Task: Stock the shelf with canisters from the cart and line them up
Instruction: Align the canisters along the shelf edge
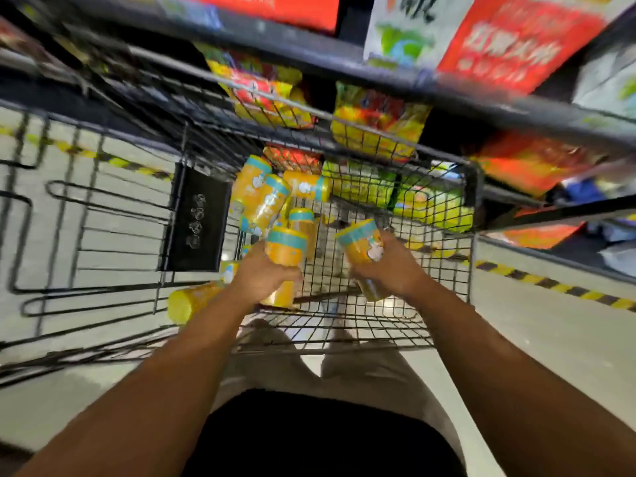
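Pale floor tiles with a strip of yellow-and-black hazard tape (pixel 550 284) run under me. Straight ahead, the dark shelf (pixel 378 80) is packed with bright red, yellow and green snack bags (pixel 378 122), all smeared by motion blur. Between me and it stands the wire cart (pixel 469 256), with a black plate (pixel 199 218) hanging on its left side.

The canisters are slim tubes with orange-yellow bodies, a teal band just under a yellow cap, and a small white cartoon figure on the side. A loose heap of them (pixel 265 204) lies tumbled in the far left corner of the cart, pointing every which way. One more (pixel 192 301) lies on its side at the near left, its plain yellow base towards me.

My left hand (pixel 265 273) is wrapped round the lower body of one canister (pixel 285 249), fingers curled tight. Its long axis runs away from me, cap end towards the shelf. My right hand (pixel 389 270) grips a second canister (pixel 361 246) the same way round its middle. This one is tilted, with its cap leaning a little leftward and its base sticking out below my palm. Both are held over the cart basket, near each other but apart.
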